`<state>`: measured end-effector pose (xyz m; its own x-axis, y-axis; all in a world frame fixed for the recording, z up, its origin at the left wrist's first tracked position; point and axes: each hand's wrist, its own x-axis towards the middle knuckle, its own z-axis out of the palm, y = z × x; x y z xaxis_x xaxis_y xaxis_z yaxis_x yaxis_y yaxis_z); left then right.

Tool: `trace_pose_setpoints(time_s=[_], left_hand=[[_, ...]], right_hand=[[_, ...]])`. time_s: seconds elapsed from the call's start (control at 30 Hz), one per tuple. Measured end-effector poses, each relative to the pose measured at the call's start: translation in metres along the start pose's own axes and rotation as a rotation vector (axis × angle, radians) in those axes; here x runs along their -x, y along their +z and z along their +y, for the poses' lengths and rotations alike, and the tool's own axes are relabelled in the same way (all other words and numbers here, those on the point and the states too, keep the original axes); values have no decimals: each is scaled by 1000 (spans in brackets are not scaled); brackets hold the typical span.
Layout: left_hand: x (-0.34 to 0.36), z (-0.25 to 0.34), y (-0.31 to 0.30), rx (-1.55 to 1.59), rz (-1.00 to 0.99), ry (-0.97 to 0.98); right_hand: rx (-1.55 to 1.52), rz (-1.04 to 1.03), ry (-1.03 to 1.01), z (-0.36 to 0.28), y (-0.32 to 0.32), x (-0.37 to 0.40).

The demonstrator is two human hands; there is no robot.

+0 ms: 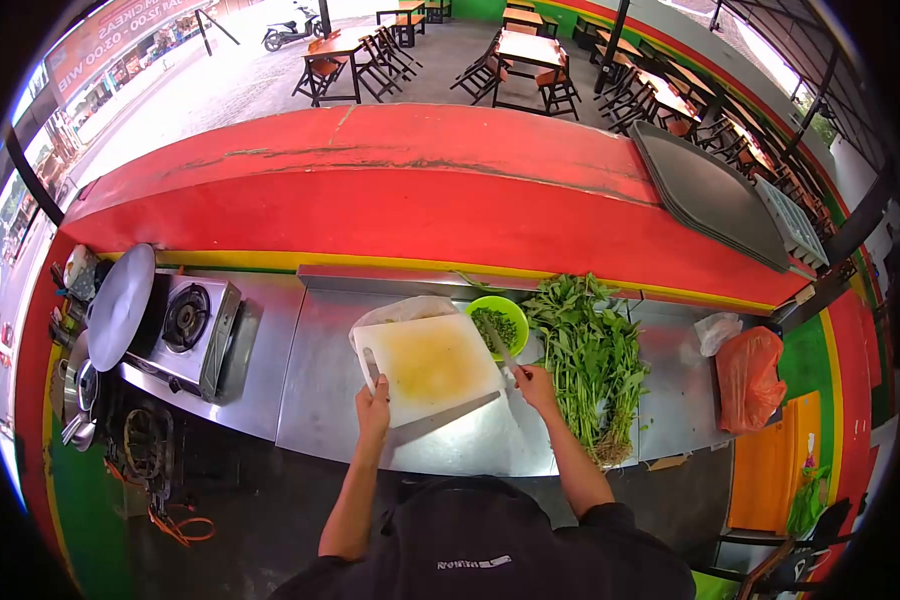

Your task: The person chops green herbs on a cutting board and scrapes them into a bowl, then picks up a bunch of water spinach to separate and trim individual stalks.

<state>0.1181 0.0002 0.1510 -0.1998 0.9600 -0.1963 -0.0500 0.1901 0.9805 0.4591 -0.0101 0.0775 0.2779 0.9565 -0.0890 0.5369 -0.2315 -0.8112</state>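
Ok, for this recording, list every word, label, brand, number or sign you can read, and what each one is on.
"CIKEAS": on the red banner, showing back to front.
"03.00 WIB": same banner, also reversed; its remaining wording is unclear.
Black shirt: light print on it, too small and blurred to read.
Cutting board and knife: no lettering can be made out.

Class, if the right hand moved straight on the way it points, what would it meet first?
Likely the green bowl: the knife in the right hand points there, though depth is unclear.
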Motion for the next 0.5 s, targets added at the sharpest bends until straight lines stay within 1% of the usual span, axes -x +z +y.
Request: trace_pose_setpoints(time_s=[0.07,0.13,0.17,0.27,0.3,0.4,0.47,0.5], left_hand=[[-1,3,-15,129,-81,-66],[-6,-11,-38,115,-112,-106],[-9,-18,-49,101,-148,-123],[-5,-23,-59,121,-213,-138],[-4,-27,-66,62,-248,-140],[-2,-45,-78,-45,-329,-144],[-2,-67,-84,-95,-373,-146],[-3,-82,-88,-107,-390,-155]], right_hand=[[-9,15,33,7,0,4],[-276,81,90,6,-1,13],[-321,85,105,4,-2,19],[-392,104,97,-4,1,39],[-410,90,150,-8,3,44],[-491,73,103,-22,13,68],[-475,61,144,-26,24,81],[-429,122,63,-27,33,89]])
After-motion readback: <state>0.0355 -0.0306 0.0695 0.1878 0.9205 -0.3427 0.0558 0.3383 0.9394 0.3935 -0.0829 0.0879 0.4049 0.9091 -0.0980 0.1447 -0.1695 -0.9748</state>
